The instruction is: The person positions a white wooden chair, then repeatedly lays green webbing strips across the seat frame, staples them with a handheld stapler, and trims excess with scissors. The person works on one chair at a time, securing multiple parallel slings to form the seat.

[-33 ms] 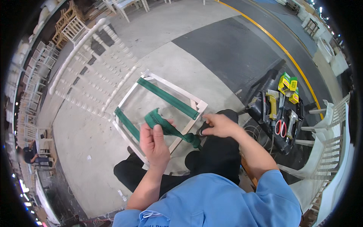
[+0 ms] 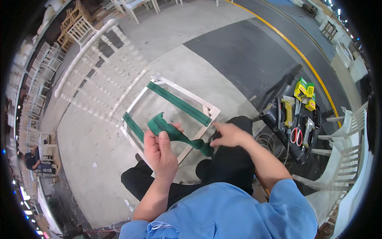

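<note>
Webbing work on a white seat frame, strap stretched between both hands.

Left hand [image 2: 160,153] is closed on the loose end of the green strap [image 2: 175,135]; right hand [image 2: 229,134] pinches it near the frame rail [image 2: 193,139]. Two straps already cross the frame. I judge the next move needs tension and the staple gun [image 2: 287,112] from the tray [image 2: 274,119].

Concrete floor [image 2: 99,131], pale grey, with a darker grey patch [image 2: 246,51] and a yellow line [image 2: 302,55] curving across top right. White chairs [image 2: 99,67] lie on it at left; wooden chairs [image 2: 71,24] stacked top left, more white chairs [image 2: 342,159] right. Small lights [image 2: 338,12] at the rim.
</note>
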Tool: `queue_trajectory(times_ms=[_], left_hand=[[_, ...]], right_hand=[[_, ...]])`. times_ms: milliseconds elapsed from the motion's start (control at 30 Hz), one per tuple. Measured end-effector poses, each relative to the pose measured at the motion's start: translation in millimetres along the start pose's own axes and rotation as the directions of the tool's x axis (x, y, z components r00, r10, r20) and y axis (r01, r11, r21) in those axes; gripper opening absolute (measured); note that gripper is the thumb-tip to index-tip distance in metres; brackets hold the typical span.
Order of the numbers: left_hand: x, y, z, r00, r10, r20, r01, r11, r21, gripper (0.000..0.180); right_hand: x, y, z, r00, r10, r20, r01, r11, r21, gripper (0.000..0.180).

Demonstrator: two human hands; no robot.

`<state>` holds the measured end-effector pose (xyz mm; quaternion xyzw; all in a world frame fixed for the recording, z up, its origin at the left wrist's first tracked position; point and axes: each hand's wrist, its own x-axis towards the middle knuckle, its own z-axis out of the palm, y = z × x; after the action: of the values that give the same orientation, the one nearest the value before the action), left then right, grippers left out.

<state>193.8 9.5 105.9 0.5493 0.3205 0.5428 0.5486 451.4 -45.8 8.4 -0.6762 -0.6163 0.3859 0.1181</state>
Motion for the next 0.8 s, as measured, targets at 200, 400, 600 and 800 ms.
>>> queue_trajectory(times_ms=[200,400,600,800], left_hand=[[10,71,-9,0.954,0.298,-0.012,-0.298,0.954,-0.001,0.025],[-7,134,-101,0.813,-0.041,0.581,0.273,0.908,-0.317,0.02],[-19,83,-164,0.517,-0.733,0.442,-0.342,0.297,0.892,0.034],[27,-18,-190,0.807,-0.583,0.099,0.585,0.764,-0.271,0.049]], right_hand=[[54,-43,82,0.998,-0.065,-0.018,0.066,0.889,0.453,0.079],[60,-46,10,0.967,-0.198,0.161,-0.09,0.326,0.941,0.067],[39,-81,-80,0.891,-0.413,0.186,-0.007,0.398,0.917,0.081],[3,-109,-15,0.856,-0.445,0.262,0.041,0.564,0.825,0.08]])
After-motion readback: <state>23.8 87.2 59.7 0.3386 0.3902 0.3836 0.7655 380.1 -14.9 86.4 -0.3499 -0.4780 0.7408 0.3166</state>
